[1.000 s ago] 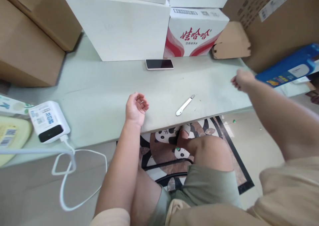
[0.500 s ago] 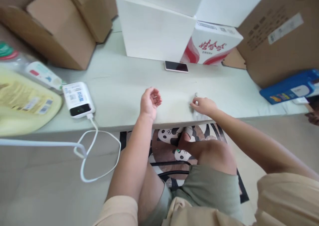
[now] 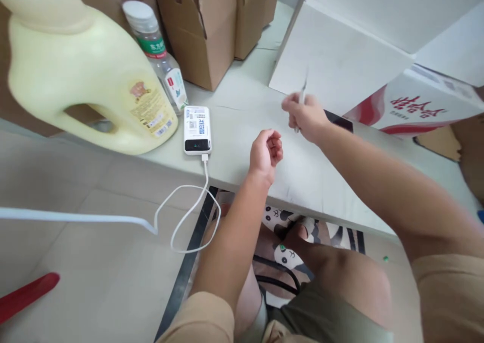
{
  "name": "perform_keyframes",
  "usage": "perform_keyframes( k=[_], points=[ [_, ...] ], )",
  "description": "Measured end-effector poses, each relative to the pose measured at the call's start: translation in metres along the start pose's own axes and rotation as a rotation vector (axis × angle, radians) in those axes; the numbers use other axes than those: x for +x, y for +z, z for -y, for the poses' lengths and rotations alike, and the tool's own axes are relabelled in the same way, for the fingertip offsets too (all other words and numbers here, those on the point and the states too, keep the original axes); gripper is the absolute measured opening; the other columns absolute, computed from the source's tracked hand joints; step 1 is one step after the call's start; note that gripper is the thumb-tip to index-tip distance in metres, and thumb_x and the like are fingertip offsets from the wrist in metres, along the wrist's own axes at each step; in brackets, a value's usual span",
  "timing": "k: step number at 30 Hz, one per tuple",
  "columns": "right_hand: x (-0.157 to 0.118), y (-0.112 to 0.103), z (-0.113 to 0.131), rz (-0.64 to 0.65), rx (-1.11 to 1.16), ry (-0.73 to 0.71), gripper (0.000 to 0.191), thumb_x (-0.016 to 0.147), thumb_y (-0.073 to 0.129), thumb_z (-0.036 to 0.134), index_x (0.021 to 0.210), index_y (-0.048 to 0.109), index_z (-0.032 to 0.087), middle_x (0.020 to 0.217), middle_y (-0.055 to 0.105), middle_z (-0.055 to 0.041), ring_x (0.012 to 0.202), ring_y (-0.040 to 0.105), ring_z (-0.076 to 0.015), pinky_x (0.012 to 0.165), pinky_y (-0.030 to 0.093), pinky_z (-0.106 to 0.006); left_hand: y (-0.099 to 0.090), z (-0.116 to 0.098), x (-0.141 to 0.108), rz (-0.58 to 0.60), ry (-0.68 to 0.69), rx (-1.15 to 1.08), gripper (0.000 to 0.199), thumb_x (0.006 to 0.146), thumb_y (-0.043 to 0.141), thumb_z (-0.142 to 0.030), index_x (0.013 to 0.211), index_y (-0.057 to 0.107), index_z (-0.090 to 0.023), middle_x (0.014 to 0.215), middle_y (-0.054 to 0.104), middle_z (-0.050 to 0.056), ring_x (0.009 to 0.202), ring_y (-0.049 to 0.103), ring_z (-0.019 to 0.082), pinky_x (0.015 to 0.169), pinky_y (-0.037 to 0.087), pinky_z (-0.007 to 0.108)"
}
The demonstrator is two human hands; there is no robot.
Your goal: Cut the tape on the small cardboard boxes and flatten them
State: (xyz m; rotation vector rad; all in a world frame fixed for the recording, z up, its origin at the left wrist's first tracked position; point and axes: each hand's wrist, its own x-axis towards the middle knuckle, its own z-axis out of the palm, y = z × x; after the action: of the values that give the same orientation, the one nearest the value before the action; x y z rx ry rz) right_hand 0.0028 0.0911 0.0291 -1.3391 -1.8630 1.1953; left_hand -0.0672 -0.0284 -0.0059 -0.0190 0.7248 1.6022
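Observation:
My right hand [image 3: 305, 115] is closed around a slim white-handled tool with a thin, pointed metal tip [image 3: 304, 84]. The tip points up and away from me, and its far end is blurred. This hand is in front of the white box, with the wrist covering part of a dark-screened phone [image 3: 343, 123]. To its left, my left hand [image 3: 266, 151] hovers over the near side of the table, palm turned inward. Its fingers are loosely curled and I see nothing in them. The two hands are apart.
A white power bank [image 3: 197, 131] with a cable [image 3: 206, 174] lies on the pale tabletop [image 3: 230, 131]. Beside it stand a yellow jug [image 3: 113, 91] and a clear bottle [image 3: 166, 75]. Cardboard boxes [image 3: 215, 35], a white box [image 3: 336, 55] and a red-and-white carton [image 3: 416, 101] line the back.
The view has swung left. My right hand has lifted the tool from near the table's front edge and carried it back and toward the left. My left hand keeps its curled pose.

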Motion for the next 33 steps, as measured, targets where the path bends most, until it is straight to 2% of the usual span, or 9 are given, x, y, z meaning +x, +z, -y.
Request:
perform_keyframes(
  k=[3,8,10,13,16,20,26,29,33],
  points=[
    [0.032,0.051,0.05,0.099,0.089,-0.099,0.007,0.09,0.054,0.019,0.094,0.06,0.02,0.047,0.036,0.0086,0.04,0.038,-0.0106,0.043,0.036,-0.025,-0.007,-0.013,0.002,-0.027,0.048,-0.058,0.02,0.083,0.052,-0.024,0.065,0.055,-0.017,0.05,0.043,-0.006,0.037,0.036,0.004,0.04,0.021,0.017],
    [0.079,0.12,0.116,0.237,0.007,-0.165,0.066,0.093,0.038,0.011,0.155,0.025,0.029,0.065,0.056,0.0069,0.057,0.066,-0.0165,0.056,0.054,-0.028,-0.015,-0.032,0.003,-0.076,0.082,-0.148,0.024,0.084,0.048,-0.021,0.061,0.054,-0.017,0.047,0.04,-0.006,0.036,0.035,0.005,0.041,0.021,0.019],
    [0.097,0.134,0.128,0.195,-0.152,-0.219,0.062,0.092,0.041,0.01,0.15,0.033,0.031,0.073,0.054,0.0066,0.065,0.069,-0.0167,0.067,0.06,-0.038,-0.016,-0.036,0.002,-0.072,0.072,-0.161,0.027,0.085,0.047,-0.021,0.06,0.053,-0.017,0.046,0.04,-0.006,0.035,0.035,0.005,0.041,0.022,0.02],
    [0.116,0.135,0.129,0.028,-0.47,-0.351,0.028,0.086,0.058,0.016,0.112,0.056,0.028,0.079,0.054,0.0036,0.088,0.071,-0.0231,0.085,0.058,-0.049,-0.017,-0.039,0.003,-0.064,0.062,-0.158,0.028,0.086,0.047,-0.021,0.059,0.053,-0.017,0.046,0.039,-0.006,0.035,0.035,0.005,0.041,0.022,0.021],
    [0.117,0.114,0.112,-0.118,-0.734,-0.45,0.02,0.082,0.069,0.027,0.086,0.049,0.027,0.084,0.059,-0.0015,0.099,0.067,-0.0275,0.093,0.055,-0.051,-0.016,-0.036,0.005,-0.06,0.067,-0.139,0.025,0.085,0.048,-0.021,0.061,0.052,-0.017,0.047,0.039,-0.006,0.036,0.033,0.005,0.042,0.021,0.021],
    [0.081,0.058,0.074,-0.21,-0.856,-0.493,0.013,0.087,0.059,0.028,0.087,0.046,0.026,0.086,0.064,-0.0058,0.089,0.065,-0.0263,0.09,0.052,-0.049,-0.015,-0.031,0.003,-0.142,0.183,-0.073,0.025,0.087,0.048,-0.022,0.063,0.05,-0.019,0.049,0.038,-0.006,0.039,0.033,0.006,0.044,0.021,0.022],
    [-0.053,-0.066,-0.006,-0.33,-0.631,-0.759,0.004,0.081,0.054,0.025,0.077,0.053,0.025,0.072,0.056,-0.0025,0.069,0.057,-0.0198,0.077,0.049,-0.042,-0.025,-0.03,-0.002,-0.384,0.827,0.139,0.03,0.092,0.046,-0.024,0.062,0.038,-0.02,0.056,0.034,-0.005,0.051,0.037,0.009,0.054,0.032,0.022],
    [-0.129,-0.111,-0.053,-0.415,-0.405,-0.572,0.02,0.091,0.048,0.036,0.088,0.068,0.033,0.087,0.063,-0.0025,0.087,0.064,-0.0241,0.088,0.049,-0.047,-0.027,-0.02,0.004,-0.22,0.881,0.345,0.023,0.094,0.051,-0.037,0.076,0.054,-0.022,0.074,0.056,0.0,0.074,0.058,0.012,0.071,0.044,0.026],
    [-0.19,-0.131,-0.106,-0.596,-0.169,-0.467,0.02,0.088,0.061,0.048,0.101,0.074,0.041,0.102,0.063,-0.0014,0.103,0.061,-0.0249,0.101,0.046,-0.051,-0.015,0.012,0.009,0.331,0.806,0.593,0.042,0.094,0.05,-0.064,0.101,0.066,-0.025,0.115,0.069,0.007,0.116,0.063,0.022,0.099,0.048,0.038]
  ],
)
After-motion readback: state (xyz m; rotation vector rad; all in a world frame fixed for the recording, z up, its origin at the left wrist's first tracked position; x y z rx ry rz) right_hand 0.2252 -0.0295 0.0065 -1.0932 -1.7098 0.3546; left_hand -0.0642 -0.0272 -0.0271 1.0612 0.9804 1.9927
